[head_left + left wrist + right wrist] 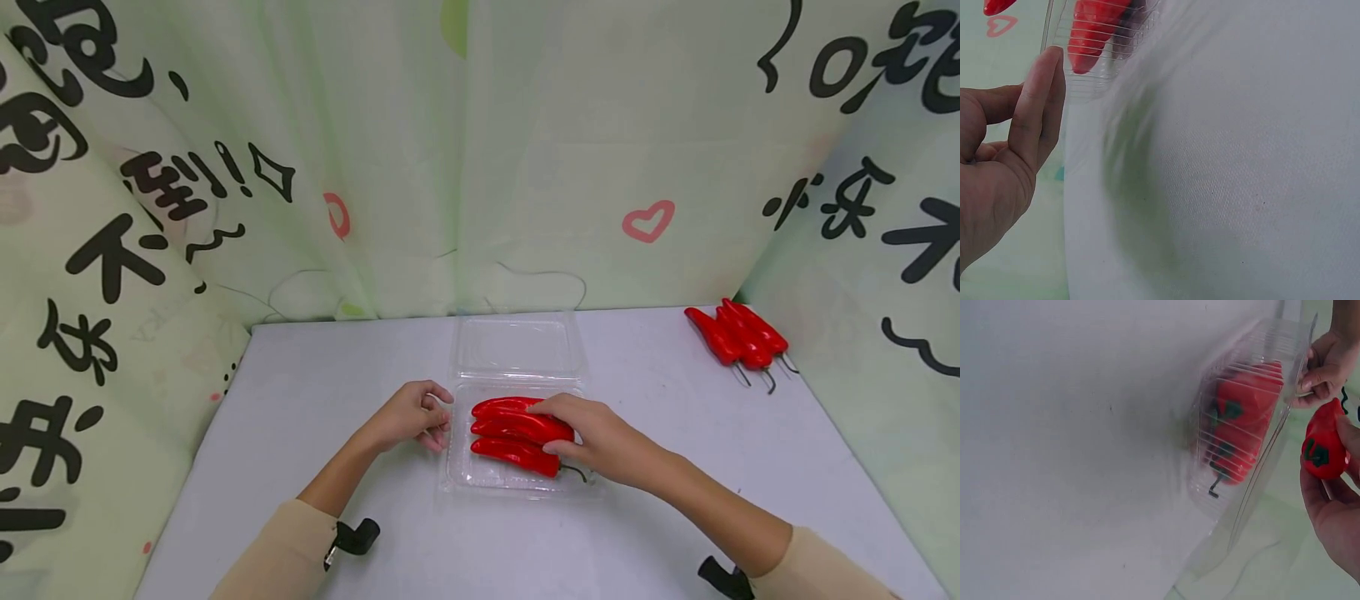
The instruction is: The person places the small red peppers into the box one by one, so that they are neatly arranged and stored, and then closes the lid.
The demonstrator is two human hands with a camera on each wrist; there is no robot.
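My right hand grips a red chili pepper between thumb and fingers, above a clear plastic box. More red chili peppers lie side by side in the box, their stems toward the right. Through the box's ribbed wall in the right wrist view, their green stems show. At the box's left edge is my left hand, its fingers extended and the fingertips at the rim. It holds nothing. The fingers of my right hand partly hide the peppers beneath.
The box's clear lid lies folded back, away from me. Three more red chili peppers lie at the table's far right corner. Printed curtains hang behind and on both sides of the white table.
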